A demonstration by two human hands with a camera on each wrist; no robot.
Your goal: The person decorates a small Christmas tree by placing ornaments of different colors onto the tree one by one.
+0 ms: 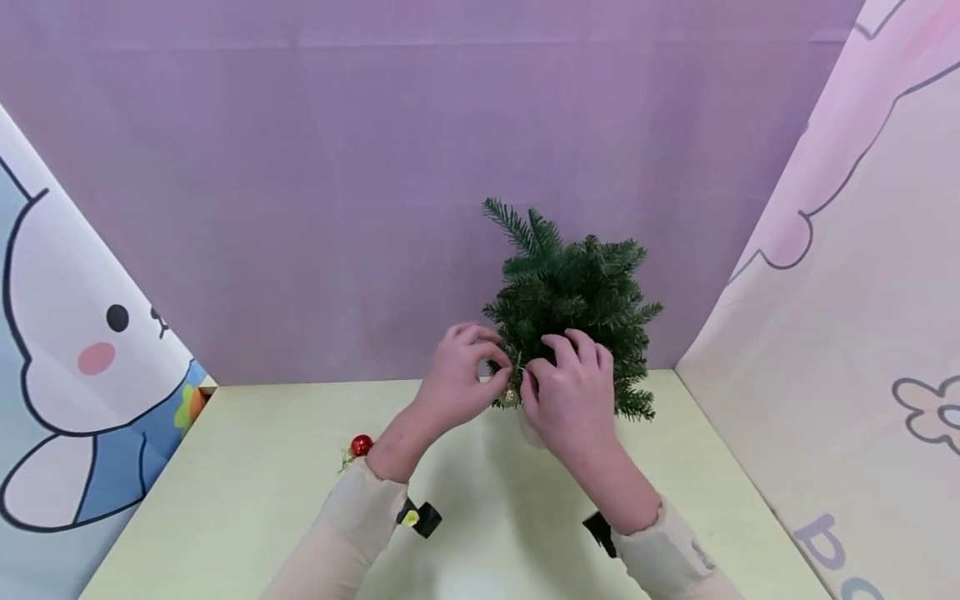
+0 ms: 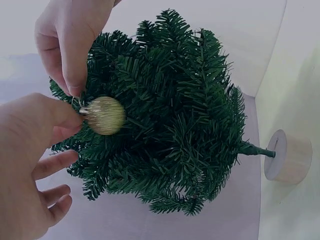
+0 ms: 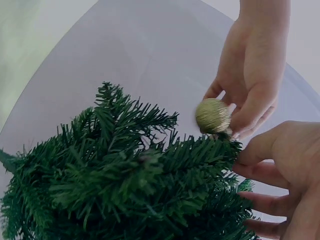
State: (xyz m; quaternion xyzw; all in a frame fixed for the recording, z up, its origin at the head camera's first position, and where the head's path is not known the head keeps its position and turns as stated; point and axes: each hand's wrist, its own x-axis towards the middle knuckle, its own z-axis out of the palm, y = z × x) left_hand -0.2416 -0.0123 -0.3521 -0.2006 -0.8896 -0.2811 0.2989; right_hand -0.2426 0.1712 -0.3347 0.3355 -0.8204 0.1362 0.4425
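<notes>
We find the gold bauble beside the tree's outer needles, its ridged sheen bright against bristly green. The left hand pinches its small cap, probably so the round ball cannot slip; the right hand's grip pinches the branch tip, likely steadying it. A pale drum-shaped base props the tree on the table.

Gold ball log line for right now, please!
Left hand pinches gold ball; right hand pinches its string; green tree upright; red ball on table
</notes>
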